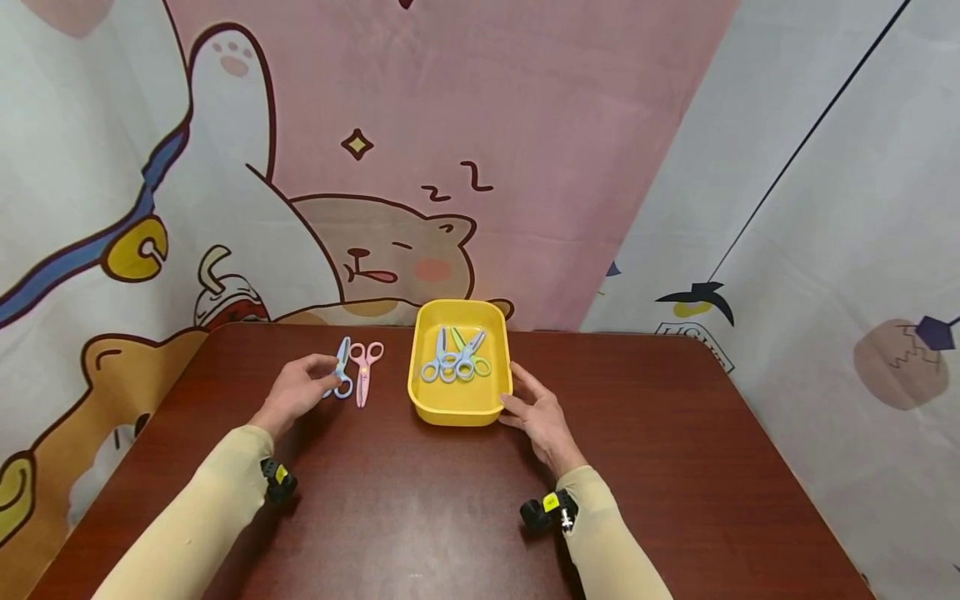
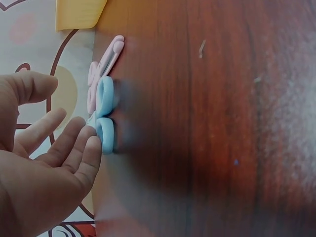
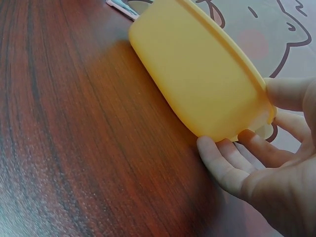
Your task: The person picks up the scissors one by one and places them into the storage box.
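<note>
Here's the left hand (image 1: 296, 390) right at the blue scissors (image 1: 342, 357), which lie on the worktop (image 1: 420, 500) just beside the pink scissors (image 1: 363, 377). Its grip is spread, thumb well apart from the fingers; whether they touch is hard to tell. Best, I'd say, to pinch one loop and lift without brushing the pink pair! The right hand (image 1: 542, 418) lays spread fingers against the yellow tray (image 1: 450, 400): light, steady pressure should suffice.
</note>
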`<state>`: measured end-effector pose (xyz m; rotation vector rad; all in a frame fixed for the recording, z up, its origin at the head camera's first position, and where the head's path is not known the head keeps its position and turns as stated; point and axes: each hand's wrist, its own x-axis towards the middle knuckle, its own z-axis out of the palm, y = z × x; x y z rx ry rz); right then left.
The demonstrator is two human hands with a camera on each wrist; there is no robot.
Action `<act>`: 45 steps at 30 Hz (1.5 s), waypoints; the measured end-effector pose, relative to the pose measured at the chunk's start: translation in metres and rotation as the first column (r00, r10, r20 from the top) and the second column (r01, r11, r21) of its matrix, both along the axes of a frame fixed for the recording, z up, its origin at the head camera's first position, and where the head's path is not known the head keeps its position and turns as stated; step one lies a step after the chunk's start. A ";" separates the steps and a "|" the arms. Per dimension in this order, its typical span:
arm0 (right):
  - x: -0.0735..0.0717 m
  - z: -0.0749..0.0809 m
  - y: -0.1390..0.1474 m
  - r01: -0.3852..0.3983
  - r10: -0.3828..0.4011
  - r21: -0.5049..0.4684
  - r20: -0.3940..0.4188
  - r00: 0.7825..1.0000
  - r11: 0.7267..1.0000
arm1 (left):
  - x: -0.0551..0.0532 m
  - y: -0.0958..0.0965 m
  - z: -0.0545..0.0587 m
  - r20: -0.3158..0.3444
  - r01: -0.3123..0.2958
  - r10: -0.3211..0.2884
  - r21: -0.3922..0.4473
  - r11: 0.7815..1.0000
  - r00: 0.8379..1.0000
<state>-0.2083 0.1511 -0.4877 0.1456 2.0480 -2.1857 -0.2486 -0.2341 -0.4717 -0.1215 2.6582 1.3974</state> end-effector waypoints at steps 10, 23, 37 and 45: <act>0.000 0.000 0.000 -0.004 0.004 0.004 -0.010 1.000 1.000 | -0.003 0.001 -0.003 0.001 -0.062 0.062 -0.020 0.998 0.998; -0.002 -0.003 0.000 -0.010 0.010 0.005 -0.009 1.000 1.000 | -0.007 -0.002 -0.012 -0.019 -0.047 0.045 -0.065 0.997 0.999; -0.002 -0.004 0.001 -0.008 0.008 0.013 -0.008 1.000 1.000 | -0.011 -0.001 -0.020 -0.096 0.001 -0.026 -0.250 0.968 0.995; -0.001 -0.001 -0.001 0.002 -0.002 0.010 -0.003 1.000 1.000 | -0.011 0.000 -0.021 -0.136 -0.013 -0.025 -0.272 0.962 0.990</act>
